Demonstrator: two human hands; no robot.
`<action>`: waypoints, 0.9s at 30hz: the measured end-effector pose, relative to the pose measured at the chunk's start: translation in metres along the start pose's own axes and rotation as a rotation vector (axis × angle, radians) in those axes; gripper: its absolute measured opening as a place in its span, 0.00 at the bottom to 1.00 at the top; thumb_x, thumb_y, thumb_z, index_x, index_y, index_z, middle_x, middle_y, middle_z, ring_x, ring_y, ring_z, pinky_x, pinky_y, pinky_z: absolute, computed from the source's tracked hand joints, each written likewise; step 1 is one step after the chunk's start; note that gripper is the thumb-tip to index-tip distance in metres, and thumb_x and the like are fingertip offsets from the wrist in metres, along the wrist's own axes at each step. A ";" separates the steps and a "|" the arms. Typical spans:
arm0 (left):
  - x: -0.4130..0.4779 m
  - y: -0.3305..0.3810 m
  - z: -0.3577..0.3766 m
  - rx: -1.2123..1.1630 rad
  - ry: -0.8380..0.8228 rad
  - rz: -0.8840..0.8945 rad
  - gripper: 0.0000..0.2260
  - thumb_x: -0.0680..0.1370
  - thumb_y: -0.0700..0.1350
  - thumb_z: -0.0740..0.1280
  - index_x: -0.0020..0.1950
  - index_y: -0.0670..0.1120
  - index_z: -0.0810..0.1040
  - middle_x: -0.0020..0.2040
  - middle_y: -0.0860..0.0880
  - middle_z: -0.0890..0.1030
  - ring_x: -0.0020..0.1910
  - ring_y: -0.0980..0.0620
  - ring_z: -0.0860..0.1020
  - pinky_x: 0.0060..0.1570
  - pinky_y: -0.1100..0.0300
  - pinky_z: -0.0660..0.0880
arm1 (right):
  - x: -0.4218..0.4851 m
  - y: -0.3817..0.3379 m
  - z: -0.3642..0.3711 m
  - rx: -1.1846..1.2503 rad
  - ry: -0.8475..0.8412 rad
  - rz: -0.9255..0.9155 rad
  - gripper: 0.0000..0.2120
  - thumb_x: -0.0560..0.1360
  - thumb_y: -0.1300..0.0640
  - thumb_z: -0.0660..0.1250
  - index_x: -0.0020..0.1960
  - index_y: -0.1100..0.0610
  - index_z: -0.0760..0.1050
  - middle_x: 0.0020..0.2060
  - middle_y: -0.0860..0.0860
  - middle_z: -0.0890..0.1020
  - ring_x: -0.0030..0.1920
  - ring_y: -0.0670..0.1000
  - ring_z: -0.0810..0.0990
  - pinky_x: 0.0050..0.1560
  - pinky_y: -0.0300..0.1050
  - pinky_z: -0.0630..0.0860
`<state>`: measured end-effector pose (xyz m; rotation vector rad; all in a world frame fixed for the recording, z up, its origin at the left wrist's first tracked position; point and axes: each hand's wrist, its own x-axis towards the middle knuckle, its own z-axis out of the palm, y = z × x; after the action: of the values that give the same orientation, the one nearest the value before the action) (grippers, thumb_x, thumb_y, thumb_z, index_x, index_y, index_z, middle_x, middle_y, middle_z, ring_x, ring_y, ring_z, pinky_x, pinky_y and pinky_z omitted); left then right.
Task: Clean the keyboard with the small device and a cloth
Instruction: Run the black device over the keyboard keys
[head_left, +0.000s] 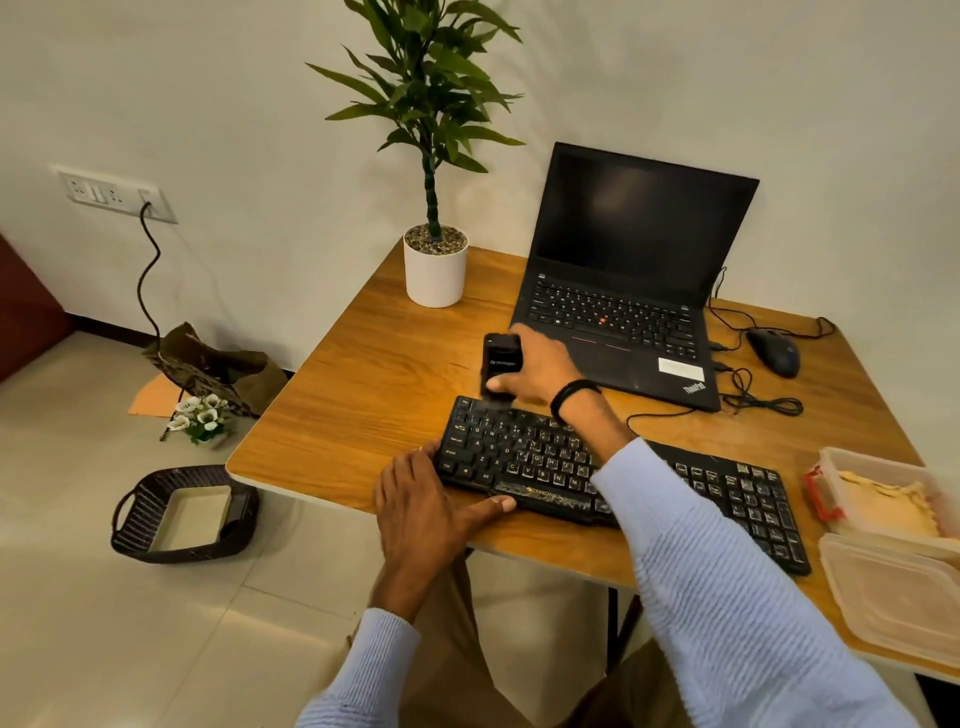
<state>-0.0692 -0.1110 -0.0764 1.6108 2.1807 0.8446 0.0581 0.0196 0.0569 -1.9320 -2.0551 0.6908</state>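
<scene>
The right hand (540, 371) reaches across the keys and grips the small black device (501, 364), fingers wrapped round its body and the thumb pressed on its near side. The device stands upright with its lower end at the far left corner of the keyboard (545, 457). Whether it touches the keys there is hard to tell, as that spot is a little blurred.

The left hand (421, 504) holds nothing. It lies loosely spread at the keyboard's near left corner, fingers against the left end and thumb stretched along the front edge, seemingly bracing it.

The keyboard sits along the near side of the table (374, 374), its left end close to the edge.

The cloth (883, 512), a pale yellow one, lies bunched in an open plastic container (841, 457) at the right, with the lid (893, 597) just in front of it.

The task looks to be in an early stage. With the device only at the first corner, most of the key rows likely remain to be covered. The wipe with the cloth is not yet begun, since the cloth lies untouched.
</scene>
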 end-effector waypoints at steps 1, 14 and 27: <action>0.000 0.000 0.000 -0.001 0.001 0.000 0.52 0.57 0.81 0.66 0.72 0.51 0.66 0.66 0.50 0.71 0.67 0.48 0.66 0.69 0.51 0.62 | -0.002 0.004 0.002 0.020 -0.014 0.010 0.29 0.67 0.56 0.77 0.64 0.55 0.70 0.59 0.56 0.78 0.61 0.57 0.76 0.59 0.49 0.73; 0.054 0.007 -0.028 -0.456 -0.236 -0.017 0.45 0.61 0.72 0.73 0.74 0.57 0.65 0.69 0.51 0.70 0.71 0.46 0.65 0.69 0.42 0.67 | -0.017 0.043 -0.017 0.208 0.324 0.051 0.26 0.68 0.49 0.76 0.62 0.53 0.70 0.55 0.52 0.81 0.58 0.55 0.78 0.54 0.45 0.73; 0.124 0.004 -0.046 0.229 -0.831 0.287 0.66 0.57 0.59 0.84 0.81 0.59 0.40 0.81 0.54 0.47 0.79 0.44 0.49 0.75 0.37 0.55 | -0.029 0.044 0.037 0.263 0.452 -0.031 0.22 0.70 0.48 0.73 0.61 0.51 0.73 0.50 0.49 0.83 0.51 0.51 0.81 0.50 0.45 0.79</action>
<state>-0.1328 -0.0061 -0.0252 1.9387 1.5032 -0.0617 0.0821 -0.0149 0.0077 -1.7127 -1.6276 0.4387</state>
